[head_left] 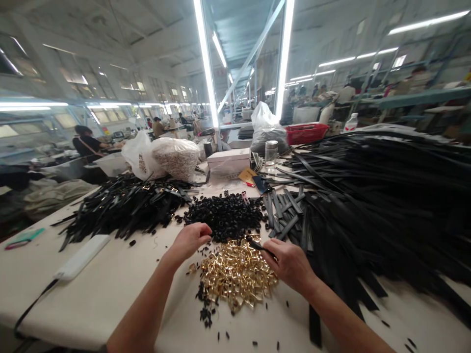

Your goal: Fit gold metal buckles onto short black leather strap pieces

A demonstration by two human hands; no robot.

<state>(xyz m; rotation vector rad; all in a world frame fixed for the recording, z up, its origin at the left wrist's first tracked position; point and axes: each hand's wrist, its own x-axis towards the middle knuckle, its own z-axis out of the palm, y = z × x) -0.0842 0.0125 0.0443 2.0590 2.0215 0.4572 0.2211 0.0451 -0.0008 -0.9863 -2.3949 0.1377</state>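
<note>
My right hand (289, 260) pinches a short black strap (259, 246), whose end points left over the heap of gold-coloured buckles (235, 274). My left hand (193, 240) is at the left edge of the pile of small black loops (224, 213), its fingers curled together. Whatever is between those fingertips, if anything, is hidden. The buckles lie in front of the loops, between my two forearms. Small black bits are scattered along the heap's left side.
Long black straps (368, 196) cover the table's right side, with shorter strips (287, 211) beside the loops. Straps with buckles (128, 206) lie left. A white power bank-like block (83, 257) with a cord is front left. Behind stand a white box (228, 162) and a glass jar (271, 154).
</note>
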